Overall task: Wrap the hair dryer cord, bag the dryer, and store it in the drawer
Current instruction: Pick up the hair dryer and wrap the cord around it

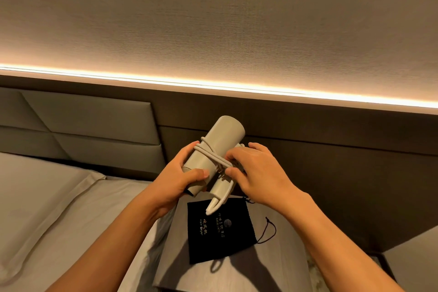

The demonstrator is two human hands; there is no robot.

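Note:
A beige hair dryer [221, 140] is held in the air above the nightstand, barrel tilted up and away, handle folded beside it. Its cord [214, 157] is looped several times around the barrel and handle. My left hand [176, 179] grips the barrel's lower end from the left, thumb across the front. My right hand [257, 173] pinches the cord at the handle's right side. A short loop of cord [214, 206] hangs down below the handle. A black drawstring bag [219, 234] with gold lettering lies flat on the nightstand beneath. No drawer is in view.
The grey nightstand top [272, 265] sits between a bed with white sheets [59, 211] on the left and a dark wall panel [343, 173] behind. A padded headboard [83, 123] stands at the left. The bag's drawstring [270, 231] trails to the right.

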